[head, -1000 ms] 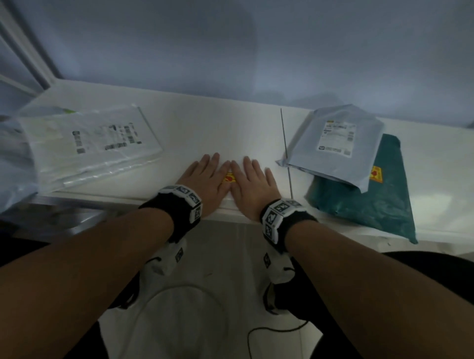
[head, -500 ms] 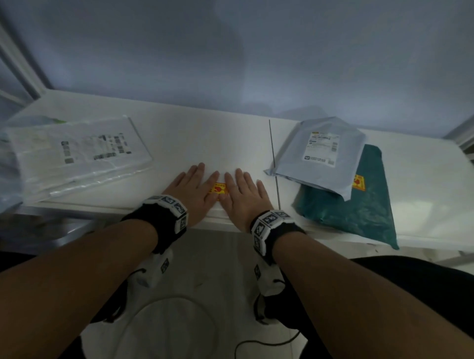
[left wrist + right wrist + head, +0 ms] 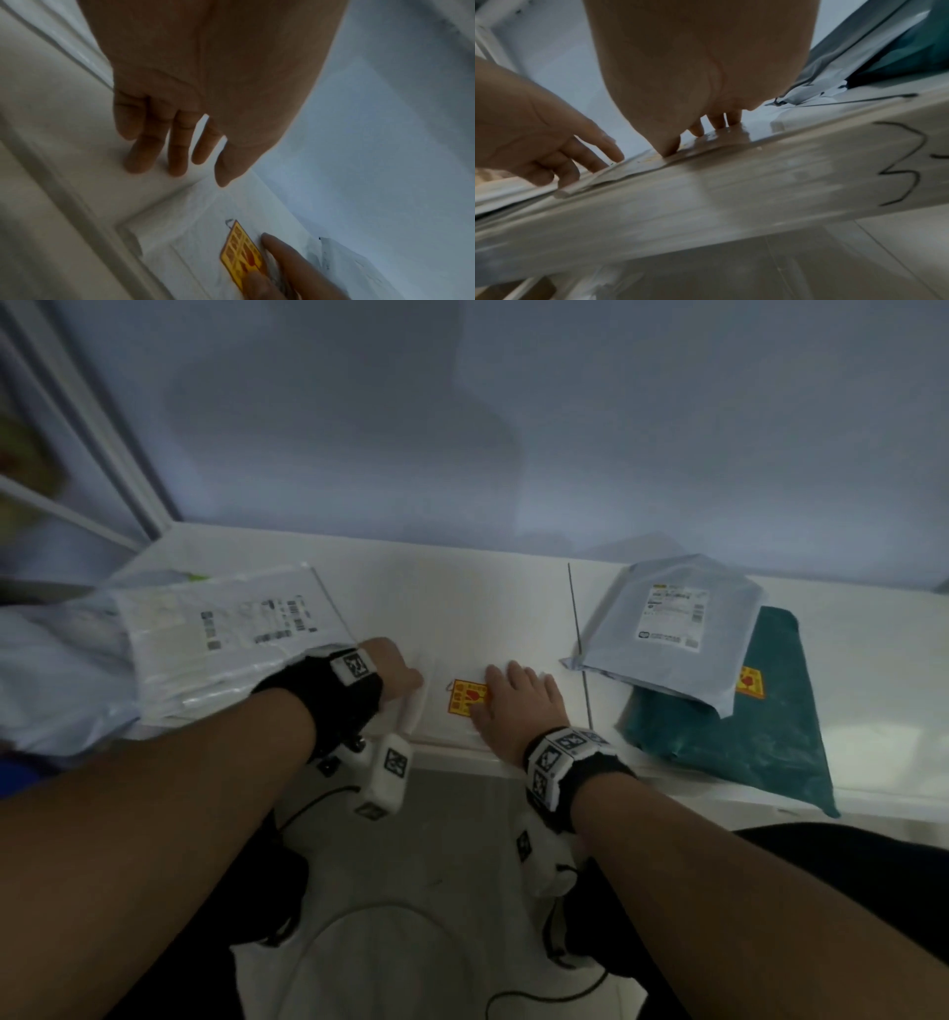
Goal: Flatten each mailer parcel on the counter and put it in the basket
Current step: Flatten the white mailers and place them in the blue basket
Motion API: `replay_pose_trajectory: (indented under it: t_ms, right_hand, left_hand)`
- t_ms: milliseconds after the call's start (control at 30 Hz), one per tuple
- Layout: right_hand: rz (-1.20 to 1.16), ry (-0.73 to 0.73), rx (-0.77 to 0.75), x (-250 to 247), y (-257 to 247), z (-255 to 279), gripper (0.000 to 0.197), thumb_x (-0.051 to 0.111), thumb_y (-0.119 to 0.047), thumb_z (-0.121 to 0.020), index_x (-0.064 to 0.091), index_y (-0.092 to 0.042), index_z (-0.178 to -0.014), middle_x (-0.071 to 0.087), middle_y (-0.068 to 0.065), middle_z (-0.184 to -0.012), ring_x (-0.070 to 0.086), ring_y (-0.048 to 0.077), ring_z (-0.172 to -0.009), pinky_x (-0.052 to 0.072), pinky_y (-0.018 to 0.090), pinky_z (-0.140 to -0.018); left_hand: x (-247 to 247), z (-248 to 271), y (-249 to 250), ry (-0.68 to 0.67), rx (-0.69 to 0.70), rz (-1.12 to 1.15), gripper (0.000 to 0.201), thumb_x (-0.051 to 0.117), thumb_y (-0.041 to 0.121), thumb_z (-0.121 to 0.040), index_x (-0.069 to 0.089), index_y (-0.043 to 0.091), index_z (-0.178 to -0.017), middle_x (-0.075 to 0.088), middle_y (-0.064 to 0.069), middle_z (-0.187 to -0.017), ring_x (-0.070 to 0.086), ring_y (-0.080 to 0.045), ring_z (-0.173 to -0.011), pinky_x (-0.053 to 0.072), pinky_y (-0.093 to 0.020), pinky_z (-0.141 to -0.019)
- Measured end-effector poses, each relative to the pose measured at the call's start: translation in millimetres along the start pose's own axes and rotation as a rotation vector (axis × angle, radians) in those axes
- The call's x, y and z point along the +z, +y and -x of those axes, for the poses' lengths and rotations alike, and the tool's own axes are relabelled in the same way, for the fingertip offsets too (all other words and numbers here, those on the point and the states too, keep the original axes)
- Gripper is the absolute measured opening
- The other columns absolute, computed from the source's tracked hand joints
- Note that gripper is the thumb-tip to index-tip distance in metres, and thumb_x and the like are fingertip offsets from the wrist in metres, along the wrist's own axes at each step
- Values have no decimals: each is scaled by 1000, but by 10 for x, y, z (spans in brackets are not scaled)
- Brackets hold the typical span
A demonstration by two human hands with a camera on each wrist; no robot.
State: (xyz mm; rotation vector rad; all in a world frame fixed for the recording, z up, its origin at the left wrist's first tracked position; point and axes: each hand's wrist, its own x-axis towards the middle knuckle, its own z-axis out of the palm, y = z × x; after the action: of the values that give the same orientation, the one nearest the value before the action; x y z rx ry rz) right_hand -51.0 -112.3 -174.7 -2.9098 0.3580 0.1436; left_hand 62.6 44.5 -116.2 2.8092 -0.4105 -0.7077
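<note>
White mailer (image 3: pixel 452 629) lies flat on the counter (image 3: pixel 873 711), near front edge, middle, hard to separate from the white surface. Yellow sticker (image 3: pixel 466 698) on it, near side. Right hand (image 3: pixel 518 706) lies palm down on the mailer, fingers straight, fingertips (image 3: pixel 698 130) touching the surface, thumb at the sticker's right edge. Left hand (image 3: pixel 393 677) sits at the mailer's left edge, turned on its side; in the left wrist view the fingers (image 3: pixel 177 150) are extended and only loosely bent, tips down on the white surface, gripping nothing visible. Whether it lifts the mailer edge, cannot tell. Hands apart, sticker between them.

Grey mailer (image 3: pixel 667 629) with a printed label lies right of the counter seam, overlapping a teal mailer (image 3: pixel 744 737) that reaches the front edge and carries its own yellow sticker. On the left, a white labelled mailer (image 3: pixel 231 639) rests atop other pale bags; basket itself not discernible, that area blurred. A handwritten mark shows on the counter's front face in the right wrist view.
</note>
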Motion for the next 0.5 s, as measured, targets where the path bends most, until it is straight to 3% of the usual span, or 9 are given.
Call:
replay_pose_trajectory:
  t_ms: [67, 167, 233, 333, 400, 500]
  right_hand:
    - [3, -4, 22, 1, -51, -3, 55, 35, -48, -95, 34, -20, -143, 39, 8, -145, 35, 29, -134, 19, 48, -117]
    - [-4, -6, 46, -34, -106, 12, 55, 38, -46, -95, 35, -20, -144, 40, 8, -144, 36, 29, -133, 18, 47, -117]
    - [-9, -27, 70, -96, -128, 13, 57, 40, -46, -94, 34, -20, -145, 43, 8, -142, 38, 29, -132, 18, 47, -118]
    - [-40, -90, 113, -282, -171, 6, 72, 47, -51, -92, 21, -21, -152, 41, 9, -146, 40, 30, -134, 19, 47, -118]
    - [-179, -90, 118, -576, -186, -37, 81, 55, -51, -90, 14, -21, -154, 38, 11, -147, 40, 33, -133, 30, 47, -113]
    - [-333, 10, 46, -1207, -162, -120, 93, 69, -44, -84, 12, -22, -155, 34, 13, -149, 37, 34, -134, 38, 46, -108]
  left_hand:
    - [55, 19, 41, -37, -19, 17, 49, 67, 38, -85, 59, 1, -116, 66, -16, -108, 65, -31, -91, 47, -28, -66]
    - [143, 19, 84, -28, -32, 27, 43, 67, 39, -81, 64, 4, -105, 66, -14, -101, 62, -29, -84, 47, -27, -67]
    - [165, 11, 107, -32, -4, 63, 36, 64, 35, -82, 63, 6, -103, 66, -15, -104, 63, -29, -87, 48, -28, -70]
    - [52, 49, 190, 23, 124, 72, 22, 59, 26, -89, 56, 11, -105, 61, -15, -114, 59, -30, -98, 39, -28, -73]
    - [-152, 125, 296, 79, 242, 42, 18, 57, 25, -92, 54, 15, -105, 60, -12, -114, 56, -28, -95, 37, -29, -72]
    - [-556, 276, 449, 165, 410, -83, 23, 56, 28, -93, 55, 18, -114, 59, -6, -120, 56, -26, -102, 38, -29, -77]
